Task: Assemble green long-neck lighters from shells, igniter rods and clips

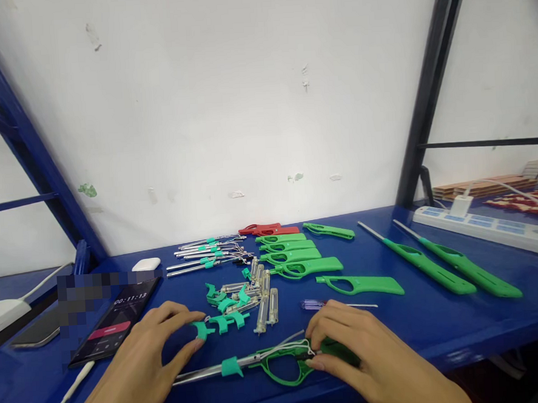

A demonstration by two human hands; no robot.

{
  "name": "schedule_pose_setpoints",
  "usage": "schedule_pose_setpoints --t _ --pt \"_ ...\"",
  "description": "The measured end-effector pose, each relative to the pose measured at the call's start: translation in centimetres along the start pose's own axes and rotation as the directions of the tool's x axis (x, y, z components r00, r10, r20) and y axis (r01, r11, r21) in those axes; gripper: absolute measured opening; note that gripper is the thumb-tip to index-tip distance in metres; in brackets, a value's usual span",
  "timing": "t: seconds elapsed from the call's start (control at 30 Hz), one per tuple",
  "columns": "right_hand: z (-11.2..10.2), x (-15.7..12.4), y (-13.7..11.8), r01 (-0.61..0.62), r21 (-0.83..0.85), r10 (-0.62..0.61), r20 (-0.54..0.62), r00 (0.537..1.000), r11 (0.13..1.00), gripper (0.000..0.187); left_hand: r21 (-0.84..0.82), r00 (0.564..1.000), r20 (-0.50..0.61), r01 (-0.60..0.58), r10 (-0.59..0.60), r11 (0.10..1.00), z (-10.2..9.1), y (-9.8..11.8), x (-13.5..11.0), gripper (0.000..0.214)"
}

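Observation:
My left hand (161, 342) has its thumb and index finger around a teal plastic trigger (203, 331), at the left end of a short row of such triggers (229, 320). My right hand (351, 348) pinches a small black igniter (304, 356) with thin white wires, over an open green lighter shell (286, 377). Part of that shell is hidden under the right hand. A metal lighter tube (202, 373) with a teal collar (232, 366) lies along the shell, pointing left. Behind the right hand rests a screwdriver (312, 304) with a purple handle.
Clear fuel tanks (263, 311) lie mid-table, near several green shells (309, 266) and red shells (271, 229). Metal tubes with wires (195, 268) are at the back left. Two long green lighters (430, 267) and a power strip (484, 228) are right; a phone (116, 320) is left.

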State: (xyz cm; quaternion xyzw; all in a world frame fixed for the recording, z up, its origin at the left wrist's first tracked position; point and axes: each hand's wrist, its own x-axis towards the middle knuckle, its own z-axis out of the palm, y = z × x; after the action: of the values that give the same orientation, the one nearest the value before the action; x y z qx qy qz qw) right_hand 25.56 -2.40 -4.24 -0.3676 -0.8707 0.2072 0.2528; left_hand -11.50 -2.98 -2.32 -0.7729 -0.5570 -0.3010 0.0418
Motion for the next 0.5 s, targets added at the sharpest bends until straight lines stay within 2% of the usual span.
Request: schedule_pose_setpoints --t 0.13,0.27,0.33,0.4,0.5 --pt "0.0 -0.1 0.0 0.002 0.003 -0.002 -0.007 1.000 1.000 0.013 0.011 0.976 -0.179 -0.125 0.125 0.992 -0.3 2.4 -1.7 0.036" --pt "0.0 0.0 -0.1 -0.004 -0.003 0.004 -0.005 1.000 1.000 0.013 -0.110 0.962 -0.151 -0.246 0.228 0.963 0.9 5.8 -1.7 0.025" --pt "0.0 0.0 -0.1 -0.003 -0.001 0.003 -0.006 1.000 1.000 0.013 -0.191 0.957 -0.055 -0.291 0.286 0.937 2.1 7.0 -1.3 0.019" --pt "-0.1 0.1 -0.2 0.001 0.002 -0.001 -0.007 1.000 1.000 0.013 -0.246 0.947 -0.004 -0.312 0.320 0.918 3.2 7.6 -0.9 0.018" --pt "0.0 0.1 -0.1 0.000 -0.008 0.000 -0.003 1.000 1.000 0.013 -0.295 0.933 0.022 -0.338 0.360 0.893 4.5 8.1 -0.8 0.028"
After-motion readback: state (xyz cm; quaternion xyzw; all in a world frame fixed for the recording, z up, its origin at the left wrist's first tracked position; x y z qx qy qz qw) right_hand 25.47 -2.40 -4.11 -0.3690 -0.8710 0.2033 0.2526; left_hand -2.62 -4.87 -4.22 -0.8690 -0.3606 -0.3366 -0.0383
